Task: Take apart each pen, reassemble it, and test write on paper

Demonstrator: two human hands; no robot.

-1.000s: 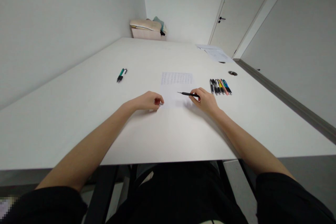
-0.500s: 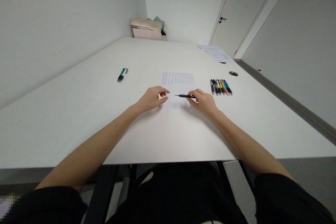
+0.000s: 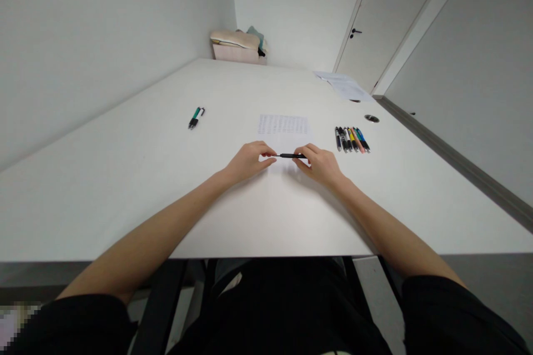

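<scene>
A black pen [image 3: 288, 156] lies level between my two hands, above a sheet of paper. My right hand [image 3: 318, 162] grips its barrel between thumb and fingers. From the pen's left end sticks out a thin dark refill tip. My left hand [image 3: 252, 160] has thumb and index finger around that tip in a narrow pinch, with its end hidden between them. The white paper [image 3: 287, 138] carries rows of small printed or written marks along its top part; its lower part is partly covered by my hands.
To the right lies a row of several pens [image 3: 352, 140] in various colours. Two pens [image 3: 196, 118], one green and one white, lie to the left. More paper sheets [image 3: 345, 87] and a round metal desk fitting [image 3: 372, 118] are at the far right of the white table [image 3: 233, 211].
My left hand has moved right to the pen's thin tip, and its thumb and index finger have come together around it. The right hand still holds the pen, now level and slightly farther left.
</scene>
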